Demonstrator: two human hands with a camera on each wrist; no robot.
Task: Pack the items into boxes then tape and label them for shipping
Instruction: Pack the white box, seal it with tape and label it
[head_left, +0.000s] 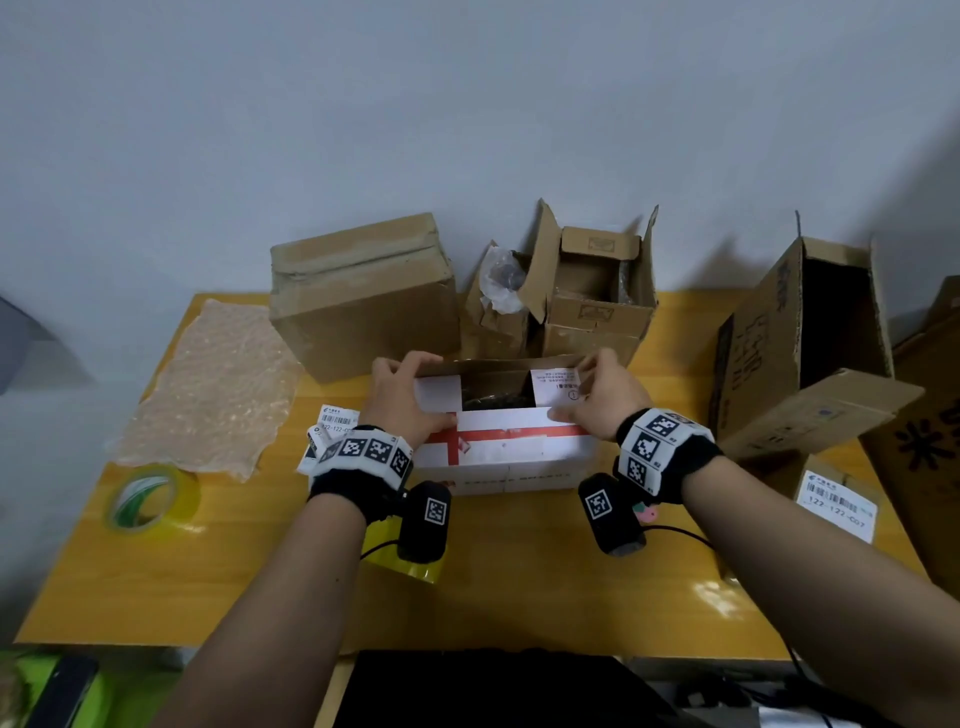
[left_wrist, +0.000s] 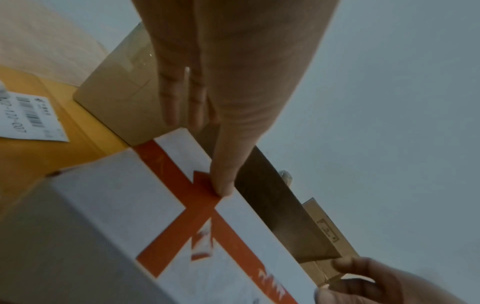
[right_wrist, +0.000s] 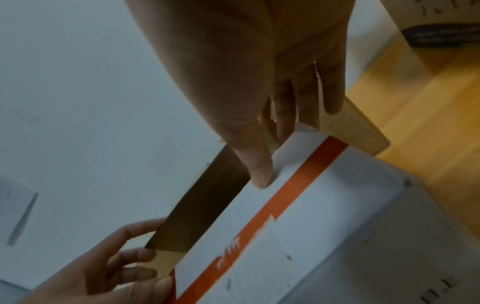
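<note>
White with red stripes, box at centre frame on yellow table, top partly open. Left hand gripping its left end, thumb pressed on near flap, fingers curled over brown far flap. Right hand gripping right end likewise. Tape roll lower left; brown boxes behind; label far right.

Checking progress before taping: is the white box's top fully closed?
No. In the head view the white box still shows a dark gap between its flaps, held by the left hand and right hand.
</note>
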